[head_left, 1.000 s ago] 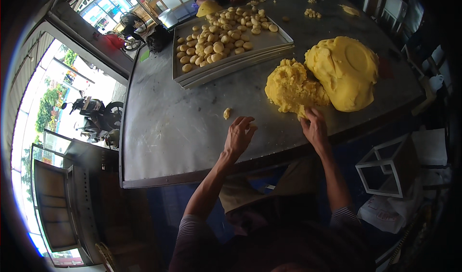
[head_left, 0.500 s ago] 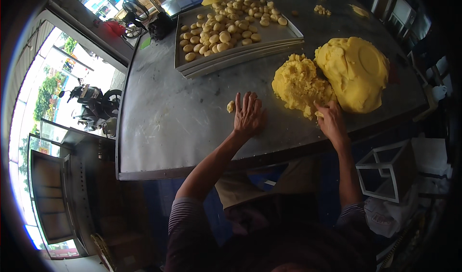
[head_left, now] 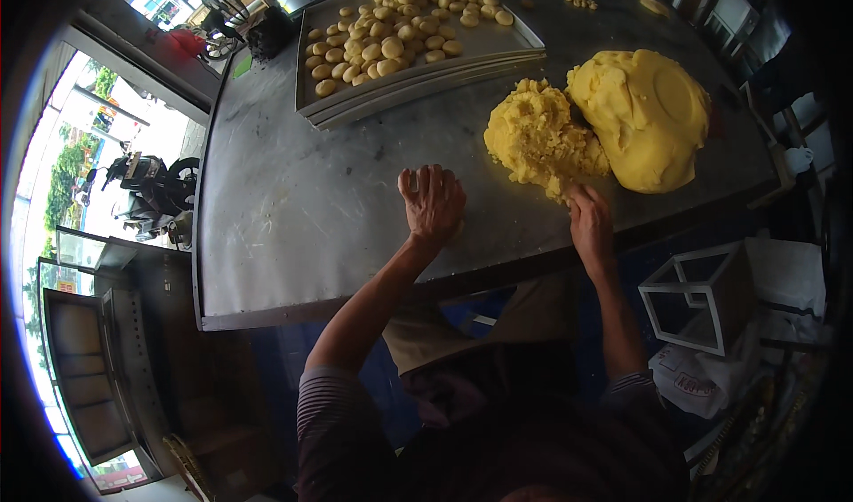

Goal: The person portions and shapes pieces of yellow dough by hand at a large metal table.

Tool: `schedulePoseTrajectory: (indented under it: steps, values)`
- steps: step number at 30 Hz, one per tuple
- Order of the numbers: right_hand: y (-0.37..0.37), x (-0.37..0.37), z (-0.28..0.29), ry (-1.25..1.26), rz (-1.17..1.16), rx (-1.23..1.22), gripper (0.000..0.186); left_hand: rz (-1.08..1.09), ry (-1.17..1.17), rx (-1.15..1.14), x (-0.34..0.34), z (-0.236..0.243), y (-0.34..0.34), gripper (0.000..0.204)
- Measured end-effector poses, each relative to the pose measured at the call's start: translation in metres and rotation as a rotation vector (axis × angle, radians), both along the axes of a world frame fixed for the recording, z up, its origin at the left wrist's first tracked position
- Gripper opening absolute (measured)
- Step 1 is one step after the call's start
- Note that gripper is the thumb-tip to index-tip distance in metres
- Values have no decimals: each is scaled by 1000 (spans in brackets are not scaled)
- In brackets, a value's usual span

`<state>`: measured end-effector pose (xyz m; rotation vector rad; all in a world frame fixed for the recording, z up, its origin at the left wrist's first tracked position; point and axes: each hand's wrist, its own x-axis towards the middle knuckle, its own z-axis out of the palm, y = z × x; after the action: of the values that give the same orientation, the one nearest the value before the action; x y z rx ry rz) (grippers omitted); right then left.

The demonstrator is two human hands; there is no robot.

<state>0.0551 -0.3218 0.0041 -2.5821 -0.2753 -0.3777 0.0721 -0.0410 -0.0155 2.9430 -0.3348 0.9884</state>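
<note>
My left hand (head_left: 433, 204) rests on the metal table with its fingers curled. A small piece of dough lay beside those fingers a moment ago; the hand now covers that spot and hides it. At the near edge of a crumbly yellow mound (head_left: 533, 133), my right hand (head_left: 591, 222) has its fingers drawn together in a pinch on the loose yellow mass. What sits between these fingertips is mostly hidden. Right behind the mound stands a large, smooth lump of yellow dough (head_left: 640, 120).
A metal tray (head_left: 418, 83) atop others holds many round dough balls (head_left: 382, 44) at the table's far side. Small dough crumbs (head_left: 580, 0) lie at the far right. The table's front edge (head_left: 373, 295) runs before me. A white-framed box (head_left: 697, 298) stands below right.
My left hand has gone from flat and spread to curled over the small dough piece. My right hand's fingers have closed together at the mound's edge. The whole view has shifted slightly.
</note>
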Motion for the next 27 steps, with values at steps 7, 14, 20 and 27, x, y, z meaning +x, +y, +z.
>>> schedulePoseTrajectory:
  steps: [7, 14, 20, 27]
  values:
    - [-8, 22, 8, 124, 69, -138, 13, 164, 158, -106, -11, 4, -13, 29]
    - [-28, 22, 18, 126, 40, -26, 41, 92, 382, -271, -74, 15, -7, 25]
    - [-5, -33, 5, 56, 9, -55, 51, -9, 325, -877, -72, 14, -9, 22]
    - [28, -48, 29, 144, 159, 398, 40, -45, 610, -1391, -60, 24, -59, 36]
